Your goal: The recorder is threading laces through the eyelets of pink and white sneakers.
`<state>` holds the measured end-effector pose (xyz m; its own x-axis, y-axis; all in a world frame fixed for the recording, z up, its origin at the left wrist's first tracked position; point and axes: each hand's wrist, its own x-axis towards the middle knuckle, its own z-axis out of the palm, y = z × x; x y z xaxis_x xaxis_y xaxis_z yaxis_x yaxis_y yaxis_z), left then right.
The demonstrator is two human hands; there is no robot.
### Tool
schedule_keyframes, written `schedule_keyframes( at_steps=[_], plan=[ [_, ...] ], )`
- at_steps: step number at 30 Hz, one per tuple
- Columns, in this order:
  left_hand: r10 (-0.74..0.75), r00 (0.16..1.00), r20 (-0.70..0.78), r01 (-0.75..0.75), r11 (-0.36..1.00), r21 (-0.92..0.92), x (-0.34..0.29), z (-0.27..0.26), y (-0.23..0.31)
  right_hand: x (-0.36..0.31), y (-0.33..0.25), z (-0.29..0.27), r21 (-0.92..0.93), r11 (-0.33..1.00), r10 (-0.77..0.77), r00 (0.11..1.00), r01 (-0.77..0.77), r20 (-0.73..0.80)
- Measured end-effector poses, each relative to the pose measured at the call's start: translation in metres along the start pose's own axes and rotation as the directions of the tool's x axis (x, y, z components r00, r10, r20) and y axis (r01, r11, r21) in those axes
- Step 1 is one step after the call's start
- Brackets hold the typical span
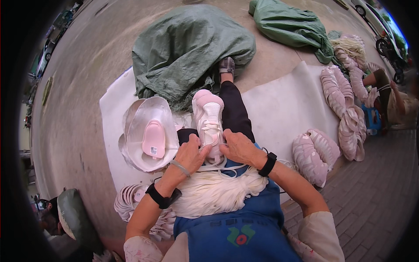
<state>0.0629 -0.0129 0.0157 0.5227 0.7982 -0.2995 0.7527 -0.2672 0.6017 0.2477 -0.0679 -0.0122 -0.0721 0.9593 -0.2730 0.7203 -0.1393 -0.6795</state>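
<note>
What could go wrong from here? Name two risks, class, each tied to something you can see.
First, the loose lace strands near the heel of the pink-and-white shoe lie close to the lace bundle, so they might tangle. Second, that bundle rests on the blue apron, so shifting legs could perhaps make it slide.
</note>
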Motion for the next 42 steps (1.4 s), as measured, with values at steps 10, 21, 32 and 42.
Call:
schedule_keyframes(
  at_steps=[10, 21, 32, 42],
  plan=[
    [-0.119, 0.989, 0.092, 0.124, 0.991, -0.047, 0.013, -0.010, -0.021, -0.005, -0.017, -0.013, -0.023, 0.984, -0.176, 0.973, 0.175, -0.151],
    [-0.100, 0.988, 0.117, 0.100, 0.995, 0.006, 0.002, -0.010, -0.011, -0.003, -0.011, -0.015, 0.158, 0.986, -0.019, 0.980, 0.051, -0.199],
    [-0.066, 0.969, 0.240, 0.169, 0.882, -0.440, -0.022, -0.025, -0.007, 0.007, -0.016, -0.009, -0.098, 0.979, -0.203, 0.884, 0.178, -0.422],
    [-0.115, 0.962, 0.248, 0.249, 0.743, -0.621, -0.026, -0.022, -0.009, 0.014, -0.013, -0.004, -0.180, 0.956, -0.289, 0.855, 0.232, -0.430]
  ],
)
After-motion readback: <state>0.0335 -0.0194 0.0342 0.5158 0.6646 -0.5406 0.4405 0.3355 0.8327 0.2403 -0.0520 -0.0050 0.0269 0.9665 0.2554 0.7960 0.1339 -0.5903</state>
